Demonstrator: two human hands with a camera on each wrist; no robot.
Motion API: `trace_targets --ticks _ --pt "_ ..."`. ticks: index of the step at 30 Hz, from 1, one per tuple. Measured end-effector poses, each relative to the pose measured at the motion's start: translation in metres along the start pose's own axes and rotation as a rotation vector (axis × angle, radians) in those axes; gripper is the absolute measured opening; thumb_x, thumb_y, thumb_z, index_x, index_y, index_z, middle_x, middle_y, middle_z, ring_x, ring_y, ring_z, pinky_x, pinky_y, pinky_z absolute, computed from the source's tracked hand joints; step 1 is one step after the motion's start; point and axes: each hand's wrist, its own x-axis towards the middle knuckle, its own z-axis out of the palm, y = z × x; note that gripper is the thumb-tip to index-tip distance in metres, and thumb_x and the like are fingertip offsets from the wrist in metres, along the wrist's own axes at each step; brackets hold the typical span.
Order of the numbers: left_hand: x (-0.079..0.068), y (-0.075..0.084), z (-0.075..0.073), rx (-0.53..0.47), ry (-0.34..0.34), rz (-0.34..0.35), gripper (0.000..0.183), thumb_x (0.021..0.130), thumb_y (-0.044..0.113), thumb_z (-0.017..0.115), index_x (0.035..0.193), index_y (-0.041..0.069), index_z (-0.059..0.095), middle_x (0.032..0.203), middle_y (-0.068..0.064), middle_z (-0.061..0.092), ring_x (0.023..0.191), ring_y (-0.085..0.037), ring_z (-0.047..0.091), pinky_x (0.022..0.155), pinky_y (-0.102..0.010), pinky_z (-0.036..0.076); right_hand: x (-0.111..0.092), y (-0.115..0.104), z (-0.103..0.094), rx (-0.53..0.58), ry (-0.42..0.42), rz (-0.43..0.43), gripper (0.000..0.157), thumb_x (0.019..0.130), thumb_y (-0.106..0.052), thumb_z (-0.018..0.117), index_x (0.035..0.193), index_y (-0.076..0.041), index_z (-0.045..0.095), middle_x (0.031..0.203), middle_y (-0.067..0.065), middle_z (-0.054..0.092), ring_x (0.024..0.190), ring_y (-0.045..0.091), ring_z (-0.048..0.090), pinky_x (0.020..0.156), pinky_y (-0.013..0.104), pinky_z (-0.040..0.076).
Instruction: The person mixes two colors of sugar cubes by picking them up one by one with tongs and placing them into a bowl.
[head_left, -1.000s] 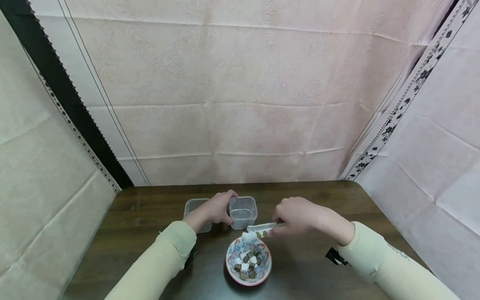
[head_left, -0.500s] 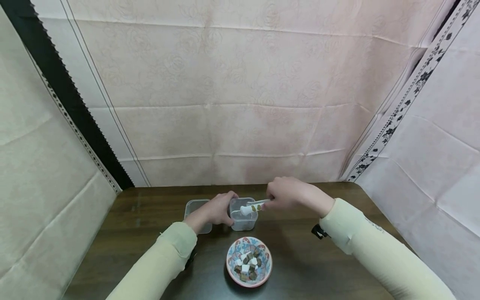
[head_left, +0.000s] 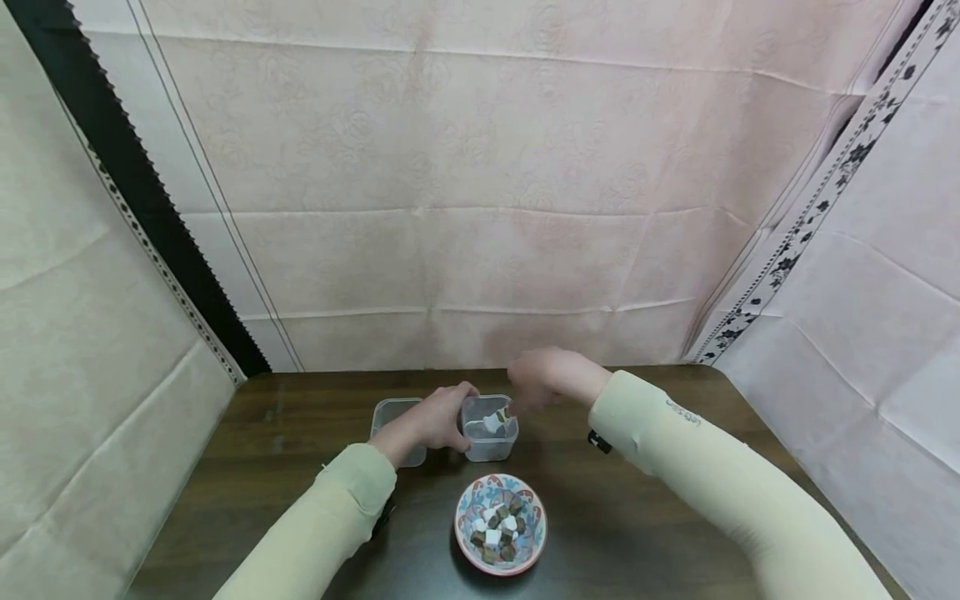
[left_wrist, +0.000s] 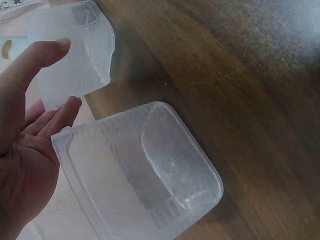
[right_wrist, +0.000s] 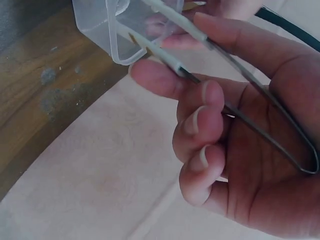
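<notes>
My left hand (head_left: 444,417) grips the side of a clear plastic container (head_left: 489,450), its thumb on one wall in the left wrist view. A second clear container (left_wrist: 170,185) stands beside it, next to the palm. My right hand (head_left: 543,379) holds tongs (right_wrist: 250,77) with metal arms and pale, patterned ends. The ends reach into the gripped container and stand apart in the right wrist view; part of them is hidden behind its wall. In front, a patterned bowl (head_left: 463,533) holds several white and brown cubes (head_left: 492,537).
All of this stands on a dark wooden table (head_left: 300,467). Pale cloth (head_left: 465,250) hangs behind its back edge, and more cloth (head_left: 885,292) hangs at both sides.
My right hand has carried the tongs from over the bowl, back and left, into the gripped container. The tong ends have spread apart. My left hand stays in place.
</notes>
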Motion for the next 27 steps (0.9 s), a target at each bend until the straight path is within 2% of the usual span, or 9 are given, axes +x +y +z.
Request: trace_targets --ticks 5,10,14,19,23,27 --pt "0.0 -0.001 -0.001 -0.003 -0.007 0.004 0.078 0.082 0.012 0.094 0.147 0.007 0.052 0.125 -0.011 0.067 0.102 -0.022 0.059 0.09 -0.042 0.057 0.011 -0.015 -0.001 -0.079 0.012 0.021 0.04 0.098 -0.044 0.075 0.074 -0.011 0.075 0.063 -0.001 0.067 0.05 0.012 0.052 0.052 0.028 0.043" --pt "-0.001 -0.001 -0.002 -0.017 -0.014 0.016 0.077 0.082 0.011 0.093 0.147 0.004 0.051 0.124 -0.013 0.067 0.092 -0.02 0.059 0.082 -0.04 0.057 0.017 -0.029 0.002 -0.192 0.082 0.022 0.029 0.094 -0.038 0.078 0.076 -0.017 0.069 0.07 -0.003 0.063 0.063 0.014 0.056 0.066 0.031 0.051" --pt "-0.002 -0.001 -0.003 -0.014 -0.008 0.027 0.078 0.082 0.01 0.093 0.148 0.003 0.051 0.129 -0.015 0.066 0.098 -0.021 0.059 0.087 -0.042 0.057 0.023 -0.036 0.007 -0.236 0.094 0.032 0.023 0.093 -0.035 0.079 0.081 -0.018 0.068 0.077 -0.003 0.062 0.069 0.015 0.058 0.069 0.032 0.053" --pt "-0.001 -0.001 -0.002 -0.016 -0.004 0.03 0.078 0.082 0.011 0.093 0.147 0.003 0.051 0.133 -0.015 0.066 0.105 -0.023 0.061 0.091 -0.044 0.057 0.03 -0.038 0.011 -0.219 0.033 0.056 0.019 0.095 -0.03 0.076 0.082 -0.017 0.069 0.077 -0.002 0.066 0.064 0.013 0.061 0.063 0.028 0.052" --pt "0.0 -0.001 -0.001 -0.009 -0.004 0.026 0.078 0.082 0.011 0.093 0.147 0.004 0.051 0.132 -0.014 0.066 0.107 -0.023 0.061 0.092 -0.044 0.057 0.031 -0.037 0.007 -0.157 -0.044 0.079 0.015 0.097 -0.026 0.073 0.087 -0.016 0.071 0.088 0.001 0.074 0.062 0.011 0.063 0.06 0.025 0.05" --pt "-0.001 -0.002 -0.002 0.003 -0.003 0.028 0.078 0.082 0.011 0.093 0.147 0.004 0.051 0.13 -0.013 0.067 0.107 -0.023 0.061 0.092 -0.043 0.057 0.032 -0.038 0.004 -0.086 -0.108 0.101 0.014 0.098 -0.028 0.074 0.093 -0.015 0.074 0.096 0.004 0.077 0.061 0.012 0.062 0.061 0.027 0.049"
